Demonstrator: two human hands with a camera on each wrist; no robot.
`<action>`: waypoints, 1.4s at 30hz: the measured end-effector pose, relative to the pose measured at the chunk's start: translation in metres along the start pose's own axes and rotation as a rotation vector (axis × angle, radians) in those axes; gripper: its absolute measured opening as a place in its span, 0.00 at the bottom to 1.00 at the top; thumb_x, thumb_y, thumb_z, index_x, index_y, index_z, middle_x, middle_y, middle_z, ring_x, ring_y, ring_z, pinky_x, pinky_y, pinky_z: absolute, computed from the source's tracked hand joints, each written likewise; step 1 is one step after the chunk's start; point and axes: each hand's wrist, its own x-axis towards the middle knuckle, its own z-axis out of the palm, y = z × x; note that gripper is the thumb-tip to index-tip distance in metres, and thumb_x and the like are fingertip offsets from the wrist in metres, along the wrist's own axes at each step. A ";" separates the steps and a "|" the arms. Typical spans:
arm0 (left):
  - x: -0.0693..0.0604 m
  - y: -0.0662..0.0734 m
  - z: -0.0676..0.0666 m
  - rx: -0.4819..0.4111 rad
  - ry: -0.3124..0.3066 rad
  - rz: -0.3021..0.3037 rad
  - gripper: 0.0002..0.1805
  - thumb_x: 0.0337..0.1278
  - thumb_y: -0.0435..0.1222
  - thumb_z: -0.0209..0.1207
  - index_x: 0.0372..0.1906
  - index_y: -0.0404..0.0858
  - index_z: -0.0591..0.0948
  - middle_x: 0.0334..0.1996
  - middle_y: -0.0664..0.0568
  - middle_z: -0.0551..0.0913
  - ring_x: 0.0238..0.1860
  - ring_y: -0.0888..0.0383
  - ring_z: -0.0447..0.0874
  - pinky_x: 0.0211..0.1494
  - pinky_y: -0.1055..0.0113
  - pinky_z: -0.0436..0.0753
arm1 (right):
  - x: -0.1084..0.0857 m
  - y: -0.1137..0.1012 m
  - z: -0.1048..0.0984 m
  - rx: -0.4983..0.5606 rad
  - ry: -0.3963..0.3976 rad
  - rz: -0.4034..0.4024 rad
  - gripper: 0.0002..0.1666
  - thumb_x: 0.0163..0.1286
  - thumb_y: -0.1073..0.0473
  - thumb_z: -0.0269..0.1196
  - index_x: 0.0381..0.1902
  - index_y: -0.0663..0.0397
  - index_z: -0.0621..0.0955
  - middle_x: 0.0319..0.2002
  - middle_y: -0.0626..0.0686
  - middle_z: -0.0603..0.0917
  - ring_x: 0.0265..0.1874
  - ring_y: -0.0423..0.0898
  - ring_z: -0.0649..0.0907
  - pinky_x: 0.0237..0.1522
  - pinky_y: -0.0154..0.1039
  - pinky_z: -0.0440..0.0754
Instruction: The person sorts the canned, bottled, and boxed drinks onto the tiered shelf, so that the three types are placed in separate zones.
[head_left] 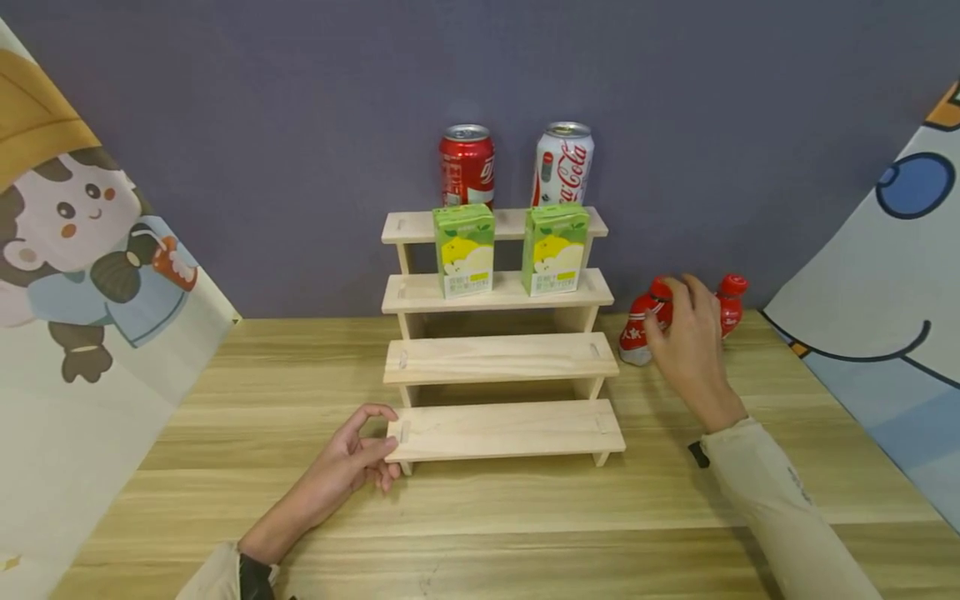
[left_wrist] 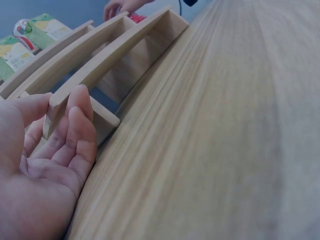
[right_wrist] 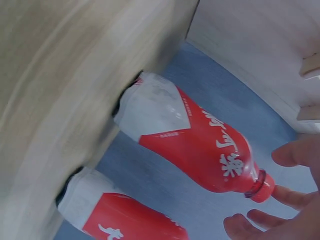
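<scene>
My left hand [head_left: 347,462] pinches the left end of the lowest board [head_left: 502,429] of a stepped wooden display shelf [head_left: 498,358]. In the left wrist view, the thumb and fingers [left_wrist: 81,132] lie on either side of that board's end. At the right, my right hand [head_left: 692,342] reaches over a red-and-white cola bottle [right_wrist: 200,140] standing near the back wall. Its thumb is apart from the red cap [right_wrist: 261,187], while one fingertip is at or very near the cap. A second similar bottle [head_left: 731,307] stands beside it, partly hidden by the hand in the head view.
On the shelf's top step stand a red cola can [head_left: 467,171] and a white Coca-Cola can [head_left: 564,167]. Two green juice cartons, the left carton [head_left: 463,250] and the right carton [head_left: 557,250], stand one step below. Printed panels flank the wooden tabletop [head_left: 480,533].
</scene>
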 end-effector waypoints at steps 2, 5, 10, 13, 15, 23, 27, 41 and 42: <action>0.000 0.000 0.000 -0.007 0.002 -0.002 0.20 0.76 0.33 0.50 0.65 0.38 0.59 0.29 0.44 0.86 0.27 0.55 0.83 0.33 0.67 0.84 | 0.000 0.001 0.002 0.002 0.003 0.008 0.27 0.59 0.70 0.65 0.58 0.71 0.74 0.59 0.76 0.71 0.57 0.74 0.69 0.58 0.68 0.67; 0.001 -0.001 0.000 -0.018 0.008 -0.003 0.20 0.76 0.33 0.50 0.65 0.39 0.60 0.29 0.44 0.86 0.27 0.55 0.83 0.33 0.67 0.84 | -0.002 0.003 0.003 0.007 -0.009 0.025 0.29 0.60 0.70 0.64 0.60 0.69 0.73 0.59 0.76 0.71 0.54 0.75 0.71 0.56 0.68 0.68; 0.001 0.000 -0.001 -0.016 0.006 -0.007 0.20 0.76 0.33 0.50 0.65 0.39 0.59 0.29 0.45 0.86 0.27 0.55 0.83 0.33 0.67 0.84 | -0.008 0.004 0.007 0.006 -0.056 0.093 0.34 0.64 0.69 0.62 0.67 0.61 0.67 0.56 0.72 0.74 0.44 0.71 0.77 0.41 0.68 0.76; 0.001 0.000 0.000 -0.010 0.002 -0.015 0.21 0.76 0.34 0.50 0.65 0.38 0.59 0.29 0.46 0.86 0.27 0.55 0.83 0.34 0.67 0.84 | -0.011 0.006 0.011 0.005 -0.081 0.116 0.39 0.64 0.69 0.63 0.71 0.57 0.63 0.52 0.72 0.75 0.42 0.70 0.79 0.36 0.69 0.78; 0.001 0.001 0.000 -0.007 0.002 -0.020 0.21 0.76 0.34 0.50 0.65 0.38 0.59 0.29 0.46 0.86 0.27 0.55 0.83 0.34 0.67 0.84 | -0.013 0.006 0.013 0.009 -0.091 0.121 0.42 0.63 0.69 0.64 0.72 0.57 0.61 0.51 0.72 0.76 0.43 0.71 0.79 0.37 0.70 0.78; 0.001 0.002 0.001 -0.018 -0.007 -0.006 0.20 0.76 0.33 0.50 0.65 0.37 0.59 0.29 0.45 0.86 0.27 0.56 0.83 0.33 0.68 0.83 | -0.016 0.009 0.016 0.029 -0.109 0.160 0.49 0.61 0.68 0.70 0.74 0.52 0.56 0.50 0.75 0.76 0.39 0.72 0.80 0.37 0.68 0.80; 0.001 0.002 0.001 -0.015 -0.005 -0.006 0.20 0.76 0.33 0.49 0.65 0.37 0.59 0.29 0.46 0.86 0.27 0.56 0.83 0.33 0.68 0.83 | -0.016 0.011 0.016 0.029 -0.119 0.159 0.50 0.62 0.69 0.69 0.74 0.52 0.56 0.52 0.75 0.75 0.43 0.73 0.79 0.41 0.69 0.79; 0.001 0.001 0.001 -0.015 0.005 -0.010 0.20 0.76 0.33 0.50 0.65 0.37 0.59 0.29 0.45 0.86 0.27 0.56 0.83 0.33 0.68 0.83 | -0.016 0.008 0.018 0.009 -0.166 0.208 0.53 0.61 0.69 0.70 0.75 0.49 0.52 0.54 0.77 0.71 0.44 0.78 0.78 0.41 0.73 0.78; 0.001 0.001 0.001 -0.015 0.004 -0.010 0.20 0.76 0.33 0.50 0.65 0.37 0.59 0.29 0.45 0.86 0.27 0.56 0.83 0.33 0.68 0.83 | -0.016 0.008 0.018 0.009 -0.166 0.204 0.53 0.61 0.69 0.70 0.75 0.49 0.52 0.54 0.77 0.71 0.44 0.78 0.78 0.41 0.73 0.78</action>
